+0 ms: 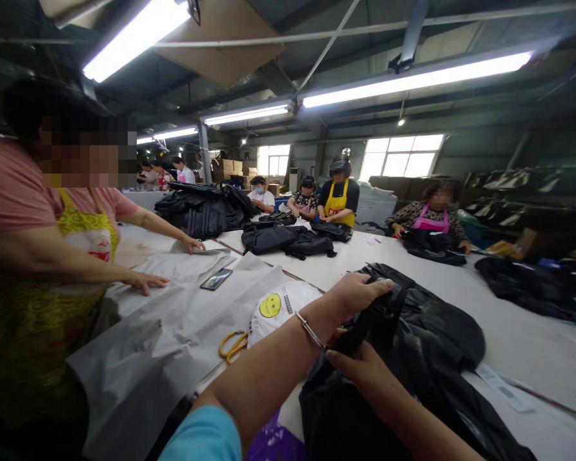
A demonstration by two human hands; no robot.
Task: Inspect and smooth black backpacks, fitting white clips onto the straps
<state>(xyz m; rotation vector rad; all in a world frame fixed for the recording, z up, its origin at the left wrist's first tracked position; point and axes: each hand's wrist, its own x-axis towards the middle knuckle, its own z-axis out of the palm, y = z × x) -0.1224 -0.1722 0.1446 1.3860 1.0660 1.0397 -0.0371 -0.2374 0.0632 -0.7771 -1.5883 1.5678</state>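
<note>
A black bag (427, 333) lies on the white table (523, 346) right in front of me. My left hand (360, 291), with a thin bracelet at the wrist, is closed round a black strap at the top of the bag and holds it up. Just below, my right hand (358, 368) rests against the bag's front with its fingers tucked under the same strap, and only part of them shows. The bag's lower half spreads toward the bottom edge of the view.
A person in a yellow apron (84, 234) at my left presses both hands on grey paper sheets (173, 320). A phone (216, 278), yellow scissors (233, 346) and a smiley-face bag (281, 307) lie nearby. More black bags (288, 242) and several workers line the table's far side.
</note>
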